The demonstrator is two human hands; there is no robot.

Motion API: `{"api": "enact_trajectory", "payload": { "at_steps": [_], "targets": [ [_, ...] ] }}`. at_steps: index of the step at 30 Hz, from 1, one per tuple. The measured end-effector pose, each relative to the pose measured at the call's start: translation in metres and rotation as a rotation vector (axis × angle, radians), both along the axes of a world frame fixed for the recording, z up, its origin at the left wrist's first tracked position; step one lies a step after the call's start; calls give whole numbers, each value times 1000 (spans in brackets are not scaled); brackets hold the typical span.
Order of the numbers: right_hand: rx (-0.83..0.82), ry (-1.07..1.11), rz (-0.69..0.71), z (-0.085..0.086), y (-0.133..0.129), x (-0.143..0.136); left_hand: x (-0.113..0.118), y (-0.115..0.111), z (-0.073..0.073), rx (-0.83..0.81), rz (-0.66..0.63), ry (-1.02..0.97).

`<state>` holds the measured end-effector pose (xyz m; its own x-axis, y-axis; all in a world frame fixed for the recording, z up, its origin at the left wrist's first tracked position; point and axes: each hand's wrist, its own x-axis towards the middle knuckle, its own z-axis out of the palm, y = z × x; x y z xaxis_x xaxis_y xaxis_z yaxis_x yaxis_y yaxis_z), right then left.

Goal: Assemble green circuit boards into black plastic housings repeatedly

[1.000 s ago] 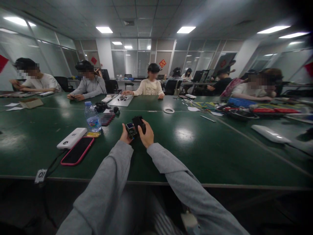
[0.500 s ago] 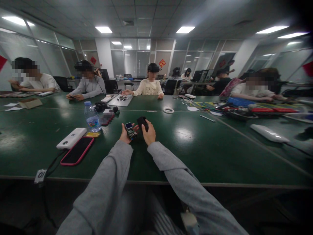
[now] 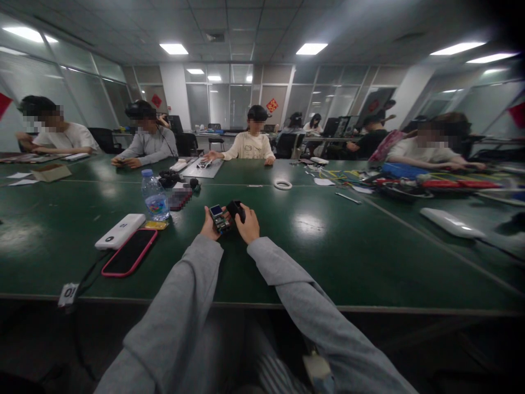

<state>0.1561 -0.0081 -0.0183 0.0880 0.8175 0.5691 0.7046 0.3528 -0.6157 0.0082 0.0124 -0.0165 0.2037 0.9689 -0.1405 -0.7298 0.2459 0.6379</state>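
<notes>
My left hand (image 3: 209, 225) is closed on a small circuit board (image 3: 221, 220) with a little dark screen at its upper end and components below. In my right hand (image 3: 249, 224) is a black case (image 3: 235, 209), box-shaped, gripped between thumb and fingers. The case is close to the board's right edge; whether they touch I cannot tell. Both hands are above the green table (image 3: 320, 262). The fingers of my left hand are partly hidden behind the board.
On the left are a water bottle (image 3: 155, 196), a white power bank (image 3: 120, 232) and a pink-edged phone (image 3: 129, 253). A white ring (image 3: 283, 185) lies ahead, a pen-like stick (image 3: 348, 198) and a white device (image 3: 451, 223) to the right. Several people sit around the table.
My right hand has brought the black case slightly down and left, nearer the circuit board. The board has tilted a little toward the camera. Across the table, a person's hand has shifted slightly.
</notes>
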Motion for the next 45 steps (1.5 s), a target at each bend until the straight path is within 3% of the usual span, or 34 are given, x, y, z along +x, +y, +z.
{"api": "enact_trajectory", "payload": {
  "at_steps": [22,36,39,45],
  "targets": [
    [-33,-209,-88,-8,6,3,-9,-2,6,20,113,-21],
    [-29,-235,-31,-12,6,3,-10,2,3,24,100,-63],
    [-10,-212,-7,-6,3,2,-10,1,4,13,106,-73],
    [178,-145,-38,16,-9,3,-11,2,2,32,112,-65]
  ]
}}
